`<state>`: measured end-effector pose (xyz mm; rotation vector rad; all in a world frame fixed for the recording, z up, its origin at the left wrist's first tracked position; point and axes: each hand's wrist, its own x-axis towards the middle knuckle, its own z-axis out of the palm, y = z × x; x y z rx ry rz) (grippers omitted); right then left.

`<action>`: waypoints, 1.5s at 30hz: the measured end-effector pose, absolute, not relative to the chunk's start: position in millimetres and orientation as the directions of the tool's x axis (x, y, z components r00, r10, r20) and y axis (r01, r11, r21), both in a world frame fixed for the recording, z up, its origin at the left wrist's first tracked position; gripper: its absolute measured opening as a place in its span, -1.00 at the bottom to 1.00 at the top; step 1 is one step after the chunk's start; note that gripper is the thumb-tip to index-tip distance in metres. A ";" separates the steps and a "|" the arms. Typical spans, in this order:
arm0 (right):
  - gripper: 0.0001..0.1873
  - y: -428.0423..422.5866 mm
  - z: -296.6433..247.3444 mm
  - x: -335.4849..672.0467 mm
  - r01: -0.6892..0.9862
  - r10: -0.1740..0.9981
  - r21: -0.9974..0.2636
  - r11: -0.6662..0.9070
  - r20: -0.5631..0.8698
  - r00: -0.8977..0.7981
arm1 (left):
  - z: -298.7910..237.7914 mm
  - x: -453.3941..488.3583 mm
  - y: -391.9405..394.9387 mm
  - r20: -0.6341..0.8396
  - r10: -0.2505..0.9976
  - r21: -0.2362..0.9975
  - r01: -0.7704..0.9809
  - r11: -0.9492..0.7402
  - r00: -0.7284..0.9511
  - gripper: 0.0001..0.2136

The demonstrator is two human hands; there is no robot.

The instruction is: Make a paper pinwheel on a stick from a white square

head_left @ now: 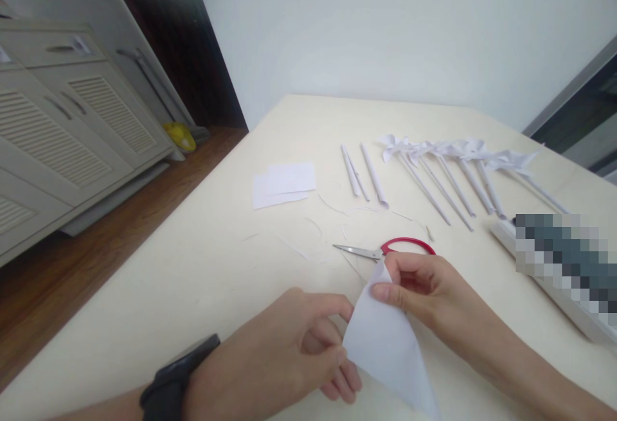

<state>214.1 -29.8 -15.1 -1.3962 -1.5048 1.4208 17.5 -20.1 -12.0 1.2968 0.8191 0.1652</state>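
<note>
Both hands close on one sheet of white paper (pixel 385 344) at the near edge of the counter (pixel 193 279). The right hand (pixel 419 286) pinches the sheet's upper tip between thumb and forefinger — a tight grip, the other fingers curled in behind. The left hand (pixel 294 350) pinches the sheet's left edge lower down, its fingers folded under and partly hidden by the paper; a black watch (pixel 176 379) sits on that wrist. The paper stands as a narrow triangle, its point up and away toward the scissors, its long axis running from that far tip down to the near right, where its lower corner is cut off by the picture's edge. Whether the sheet is folded double cannot be made out.

Just beyond the right hand lie red-handled scissors (pixel 385 250), blades pointing left, the handle loop partly hidden behind the knuckles. Thin paper slivers (pixel 308 241) are scattered to their left. Farther off lie flat paper pieces (pixel 284 184), then three rolled paper sticks (pixel 361 173), and to the right a row of white pinwheels (pixel 448 164) on sticks — heads at the far end. At the far right a blurred patch covers a long white object (pixel 544 273).
</note>
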 end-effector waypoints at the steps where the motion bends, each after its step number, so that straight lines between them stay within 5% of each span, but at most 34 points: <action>1: -0.69 -30.1 -15.7 213.5 0.251 0.949 -0.956 -0.151 -0.211 -0.234 | -12.0 17.7 -20.1 -0.441 0.536 0.896 0.324 0.302 0.720 -0.81; 7: -0.74 -30.0 -11.3 212.8 0.316 0.939 -0.939 -0.137 -0.225 -0.260 | -13.8 18.7 -22.7 -0.509 0.472 0.856 0.364 0.368 0.720 -0.81; 14: -0.72 -31.0 -12.7 216.5 0.197 0.948 -0.968 -0.158 -0.205 -0.244 | -14.8 17.7 -22.9 -0.506 0.433 0.855 0.367 0.368 0.746 -0.77; 25: -0.65 -34.3 -6.1 215.5 0.345 0.980 -0.938 -0.041 -0.105 -0.168 | -14.1 15.9 -19.5 -0.514 0.377 0.845 0.380 0.376 0.770 -0.83; 32: -0.71 -29.5 -4.6 220.1 0.376 0.897 -0.923 -0.078 -0.229 -0.377 | -8.0 7.8 0.3 -0.423 0.531 0.900 0.271 0.341 0.734 -0.81; 40: -0.67 -30.1 -9.0 220.5 0.533 0.963 -0.846 0.029 -0.119 -0.240 | -6.7 7.7 -2.3 -0.395 0.610 0.912 0.214 0.350 0.687 -0.85; 45: -0.75 -32.5 -4.4 219.4 0.544 0.939 -0.839 -0.007 -0.193 -0.285 | 5.0 9.3 1.3 -0.418 0.650 0.906 0.241 0.348 0.635 -0.86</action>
